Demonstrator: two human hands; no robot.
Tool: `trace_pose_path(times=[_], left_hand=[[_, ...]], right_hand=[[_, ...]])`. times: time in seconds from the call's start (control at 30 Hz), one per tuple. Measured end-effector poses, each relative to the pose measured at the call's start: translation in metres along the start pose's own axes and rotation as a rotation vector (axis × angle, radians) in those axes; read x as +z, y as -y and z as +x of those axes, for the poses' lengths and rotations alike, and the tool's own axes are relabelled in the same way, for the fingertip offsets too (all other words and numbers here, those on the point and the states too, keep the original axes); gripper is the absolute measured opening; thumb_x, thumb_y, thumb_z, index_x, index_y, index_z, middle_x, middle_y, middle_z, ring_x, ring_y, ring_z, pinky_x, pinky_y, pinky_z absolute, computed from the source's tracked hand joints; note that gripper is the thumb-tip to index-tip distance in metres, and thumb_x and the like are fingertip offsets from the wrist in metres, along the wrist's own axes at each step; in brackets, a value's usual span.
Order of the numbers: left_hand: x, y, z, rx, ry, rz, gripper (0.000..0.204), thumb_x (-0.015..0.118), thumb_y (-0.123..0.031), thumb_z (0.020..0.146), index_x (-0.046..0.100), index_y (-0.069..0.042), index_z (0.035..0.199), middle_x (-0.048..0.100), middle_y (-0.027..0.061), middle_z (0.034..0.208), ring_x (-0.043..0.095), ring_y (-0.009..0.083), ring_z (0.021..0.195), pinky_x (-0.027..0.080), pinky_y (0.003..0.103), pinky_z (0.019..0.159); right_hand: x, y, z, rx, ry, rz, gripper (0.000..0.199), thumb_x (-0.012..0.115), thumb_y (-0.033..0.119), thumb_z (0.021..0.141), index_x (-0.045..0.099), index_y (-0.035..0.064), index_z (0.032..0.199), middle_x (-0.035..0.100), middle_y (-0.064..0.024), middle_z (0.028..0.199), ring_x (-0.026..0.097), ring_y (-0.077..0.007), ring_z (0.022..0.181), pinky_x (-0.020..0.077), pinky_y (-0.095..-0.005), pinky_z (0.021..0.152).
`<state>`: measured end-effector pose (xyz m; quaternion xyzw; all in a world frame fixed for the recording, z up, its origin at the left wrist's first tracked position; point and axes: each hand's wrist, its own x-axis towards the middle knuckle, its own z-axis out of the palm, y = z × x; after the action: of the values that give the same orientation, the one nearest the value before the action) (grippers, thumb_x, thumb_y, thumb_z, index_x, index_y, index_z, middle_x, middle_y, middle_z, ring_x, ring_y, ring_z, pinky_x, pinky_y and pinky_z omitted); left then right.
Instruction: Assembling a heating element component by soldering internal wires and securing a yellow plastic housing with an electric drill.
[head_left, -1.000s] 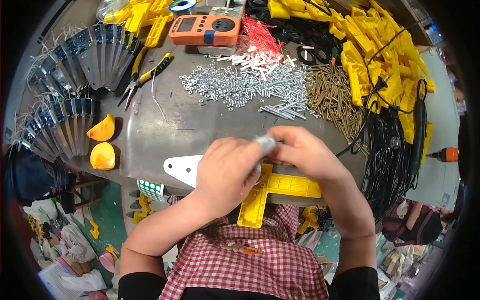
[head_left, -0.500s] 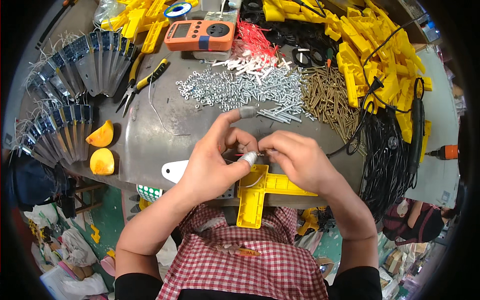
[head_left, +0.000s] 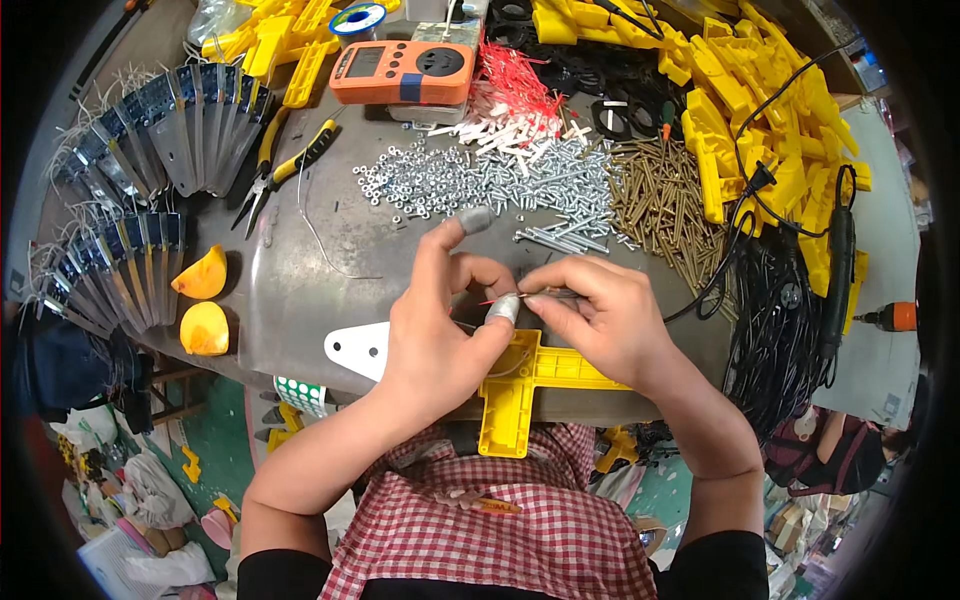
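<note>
Seemingly for steadiness, a red wire [head_left: 487, 302] is pinched in the grips of left hand [head_left: 425, 325] and right hand [head_left: 627, 325], twelve o'clock of the yellow frame [head_left: 505, 415].

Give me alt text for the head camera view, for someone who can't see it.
A person's left hand pinches a thin red wire, with the right hand close beside it, above a yellow plastic part at a gray workbench's edge. Beyond lie loose nuts, screws and an orange multimeter; cut fruit sits left.
</note>
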<state>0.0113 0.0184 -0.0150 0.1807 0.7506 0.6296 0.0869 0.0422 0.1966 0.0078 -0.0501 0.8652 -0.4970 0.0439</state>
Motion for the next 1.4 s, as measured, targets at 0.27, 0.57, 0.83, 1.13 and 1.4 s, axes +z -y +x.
trace_pose_path(times=[0.27,0.57,0.83,1.13,1.4], left_hand=[[-0.008,-0.009,0.011,-0.137,0.126,-0.049,0.058,0.057,0.005,0.077,0.033,0.000,0.129,0.058,0.0043,0.083,0.056,0.0111,0.081,0.044,0.026,0.078],[-0.018,-0.002,0.000,-0.040,0.239,-0.019,0.066,0.065,-0.001,0.076,0.030,0.000,0.132,0.056,0.0085,0.096,0.055,0.0158,0.093,0.044,0.029,0.083],[-0.030,0.009,-0.024,0.400,0.159,0.399,0.046,0.054,0.001,0.075,0.048,0.001,0.120,0.061,0.0125,0.099,0.056,0.0296,0.098,0.038,0.044,0.092],[-0.012,0.016,-0.018,0.479,0.023,0.436,0.026,0.070,-0.002,0.063,0.062,-0.008,0.087,0.061,0.0029,0.079,0.058,0.0204,0.080,0.035,0.038,0.079],[-0.011,0.006,-0.018,0.486,0.042,0.579,0.027,0.068,0.001,0.062,0.065,-0.006,0.088,0.062,0.0020,0.077,0.057,0.0183,0.076,0.031,0.035,0.074]], right_hand=[[-0.006,-0.005,0.006,0.008,0.211,-0.082,0.018,0.061,0.017,0.084,0.058,0.0042,0.096,0.063,-0.0117,0.077,0.064,-0.0247,0.070,0.0478,-0.0344,0.062],[-0.005,-0.003,0.009,-0.032,0.168,-0.044,0.016,0.060,0.019,0.085,0.060,0.0032,0.087,0.060,-0.0121,0.068,0.061,-0.0267,0.062,0.0460,-0.0341,0.057],[0.000,-0.018,0.019,-0.028,0.047,0.061,0.017,0.060,0.018,0.085,0.060,0.0015,0.089,0.057,-0.0112,0.071,0.057,-0.0228,0.064,0.0452,-0.0334,0.061],[0.025,0.006,-0.034,-0.346,0.041,-0.587,0.014,0.066,0.017,0.074,0.059,0.0073,0.080,0.052,-0.0046,0.085,0.050,-0.0240,0.083,0.0382,-0.0359,0.072],[0.015,0.003,-0.041,-0.290,-0.096,-0.390,0.013,0.068,0.009,0.072,0.060,0.0042,0.081,0.051,-0.0069,0.083,0.050,-0.0239,0.080,0.0408,-0.0351,0.070]])
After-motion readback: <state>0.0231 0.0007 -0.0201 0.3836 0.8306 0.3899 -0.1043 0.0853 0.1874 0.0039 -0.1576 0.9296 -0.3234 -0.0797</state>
